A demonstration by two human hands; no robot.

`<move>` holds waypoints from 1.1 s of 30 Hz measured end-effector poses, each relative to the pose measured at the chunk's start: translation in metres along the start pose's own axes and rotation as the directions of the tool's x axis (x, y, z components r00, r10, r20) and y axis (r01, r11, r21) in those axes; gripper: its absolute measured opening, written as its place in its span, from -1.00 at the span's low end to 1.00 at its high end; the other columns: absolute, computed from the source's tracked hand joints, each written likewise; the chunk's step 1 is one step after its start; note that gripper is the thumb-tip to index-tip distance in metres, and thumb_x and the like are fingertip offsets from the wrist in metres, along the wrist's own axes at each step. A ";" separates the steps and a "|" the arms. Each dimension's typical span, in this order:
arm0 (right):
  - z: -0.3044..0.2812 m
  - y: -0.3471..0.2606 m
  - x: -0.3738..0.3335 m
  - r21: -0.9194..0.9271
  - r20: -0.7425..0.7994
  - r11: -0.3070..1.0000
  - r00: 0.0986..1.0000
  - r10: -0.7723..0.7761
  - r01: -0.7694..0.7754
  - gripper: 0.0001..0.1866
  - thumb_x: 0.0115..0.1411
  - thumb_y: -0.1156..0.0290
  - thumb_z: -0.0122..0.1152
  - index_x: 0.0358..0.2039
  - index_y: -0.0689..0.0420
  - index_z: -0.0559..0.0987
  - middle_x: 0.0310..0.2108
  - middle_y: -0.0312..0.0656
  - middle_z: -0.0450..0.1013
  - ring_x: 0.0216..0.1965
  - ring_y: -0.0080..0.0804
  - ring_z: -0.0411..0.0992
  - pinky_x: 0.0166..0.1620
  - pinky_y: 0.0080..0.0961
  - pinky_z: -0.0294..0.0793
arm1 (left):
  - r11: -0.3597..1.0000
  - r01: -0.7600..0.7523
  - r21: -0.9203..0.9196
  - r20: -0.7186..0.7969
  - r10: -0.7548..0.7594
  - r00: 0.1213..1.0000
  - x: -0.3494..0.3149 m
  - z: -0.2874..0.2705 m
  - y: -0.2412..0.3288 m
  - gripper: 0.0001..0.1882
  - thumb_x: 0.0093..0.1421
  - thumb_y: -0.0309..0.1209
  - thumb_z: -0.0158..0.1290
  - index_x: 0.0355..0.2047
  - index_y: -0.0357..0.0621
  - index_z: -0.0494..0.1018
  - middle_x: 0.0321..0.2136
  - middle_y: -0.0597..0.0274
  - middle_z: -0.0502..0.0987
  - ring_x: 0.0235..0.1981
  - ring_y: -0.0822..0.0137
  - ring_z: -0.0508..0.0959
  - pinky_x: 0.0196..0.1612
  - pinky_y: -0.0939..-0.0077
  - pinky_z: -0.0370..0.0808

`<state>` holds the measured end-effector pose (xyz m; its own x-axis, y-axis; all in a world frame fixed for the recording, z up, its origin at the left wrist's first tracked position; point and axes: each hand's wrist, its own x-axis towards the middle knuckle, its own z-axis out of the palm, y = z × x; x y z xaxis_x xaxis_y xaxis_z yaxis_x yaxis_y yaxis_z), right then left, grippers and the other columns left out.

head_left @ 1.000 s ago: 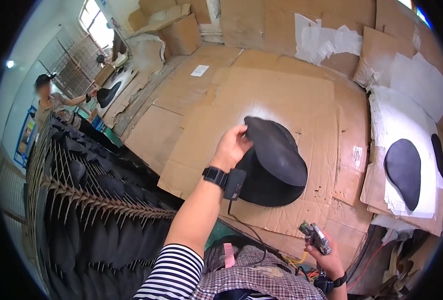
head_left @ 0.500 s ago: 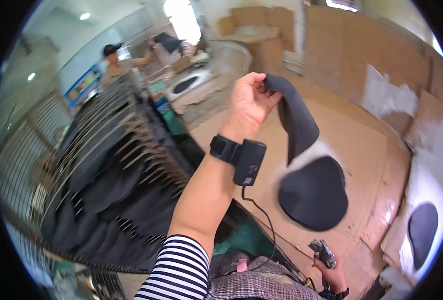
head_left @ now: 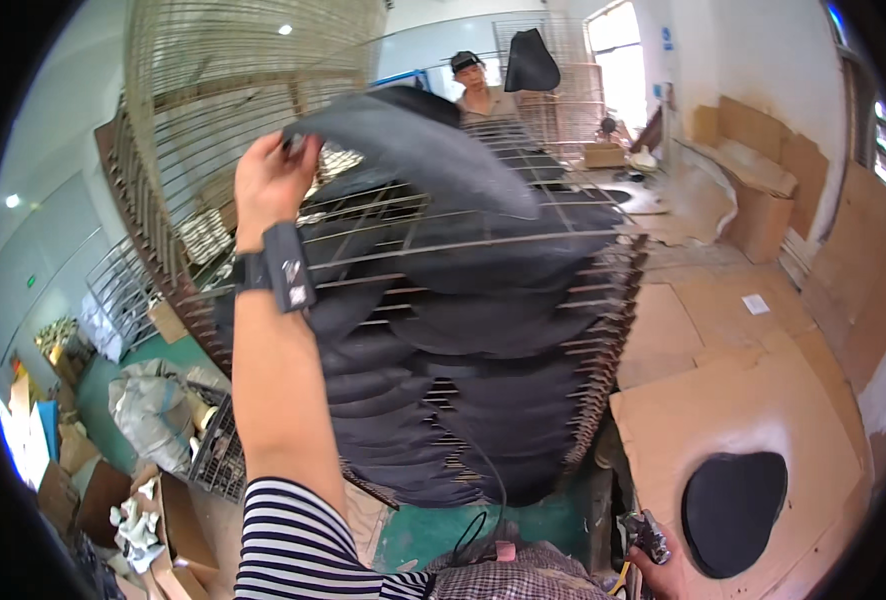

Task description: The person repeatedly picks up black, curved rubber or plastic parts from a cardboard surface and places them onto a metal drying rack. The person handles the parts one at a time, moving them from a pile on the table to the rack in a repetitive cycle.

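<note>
My left hand (head_left: 275, 185), raised over the rack, pinches one end of a thin black rounded sheet (head_left: 413, 150). The sheet stretches out to the right, slightly blurred, above the top wire shelf. Beneath it stands a wire drying rack (head_left: 603, 350), its tiers loaded with several similar black sheets (head_left: 483, 330). At the lower right my right hand (head_left: 655, 574) is closed around a small metal spray gun (head_left: 647, 538), with a yellow hose below it. Another black rounded sheet (head_left: 735, 515) lies on the cardboard beside that hand.
A tall wire-shelf frame (head_left: 253, 90) rises at the left of the rack. Behind the rack is another person (head_left: 478, 95), near a hanging black sheet (head_left: 531, 62). Cardboard (head_left: 653, 400) covers the work surface at right. A stuffed sack (head_left: 151, 412) and open boxes (head_left: 178, 520) sit at lower left.
The view has swung left toward the rack. My left hand has carried the black sheet from over the cardboard to above the rack. My right hand still holds the spray gun.
</note>
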<state>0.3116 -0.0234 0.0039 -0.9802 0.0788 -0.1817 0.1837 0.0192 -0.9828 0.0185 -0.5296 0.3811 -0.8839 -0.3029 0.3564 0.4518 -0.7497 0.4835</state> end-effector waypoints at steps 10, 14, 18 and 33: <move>0.045 0.022 0.045 -0.048 0.275 0.999 0.961 -0.006 0.020 -0.45 0.09 0.64 0.19 0.13 0.18 0.34 0.02 -0.17 0.41 0.01 -0.40 0.37 0.06 -0.50 0.37 | 0.420 -0.216 0.881 -0.165 0.703 0.692 -0.130 -0.148 0.078 -0.62 0.10 -0.48 0.04 -0.03 -0.20 0.34 -0.16 0.23 0.40 -0.22 0.32 0.40 -0.15 0.40 0.41; 0.036 0.033 0.032 -0.051 0.206 0.998 0.978 -0.034 0.045 -0.44 0.10 0.62 0.18 0.15 0.19 0.32 0.03 -0.17 0.41 0.02 -0.41 0.36 0.06 -0.51 0.35 | 0.119 -0.367 0.923 0.102 0.843 0.528 -0.164 -0.150 0.021 -0.53 0.08 -0.62 0.03 0.05 -0.24 0.28 -0.06 0.20 0.35 -0.08 0.33 0.35 0.01 0.48 0.31; 0.011 0.008 -0.012 0.005 0.014 0.999 0.999 0.039 -0.040 -0.46 0.09 0.57 0.22 0.11 0.24 0.33 -0.11 -0.23 0.41 -0.10 -0.49 0.36 -0.03 -0.55 0.35 | 0.194 -0.431 0.881 0.185 0.698 0.692 -0.208 -0.092 -0.111 -0.55 0.07 -0.70 -0.04 0.02 -0.22 0.31 0.04 0.16 0.35 0.05 0.30 0.35 0.09 0.46 0.28; -0.062 0.002 -0.240 0.099 -0.851 0.993 0.522 0.053 0.060 -0.53 0.11 0.51 0.24 0.04 0.24 0.36 -0.32 -0.25 0.45 -0.34 -0.55 0.43 -0.23 -0.55 0.52 | 0.700 -0.138 0.701 0.546 -0.403 0.734 -0.357 0.008 -0.439 -0.82 0.28 -0.47 -0.09 -0.24 -0.34 0.46 -0.08 0.15 0.44 -0.09 0.40 0.42 0.05 0.52 0.30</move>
<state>0.5516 0.0200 0.0473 -0.4386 0.8908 -0.1190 0.1160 -0.0752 -0.9904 0.1372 -0.0877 0.0484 -0.7652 0.4010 0.5036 0.5224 -0.0703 0.8498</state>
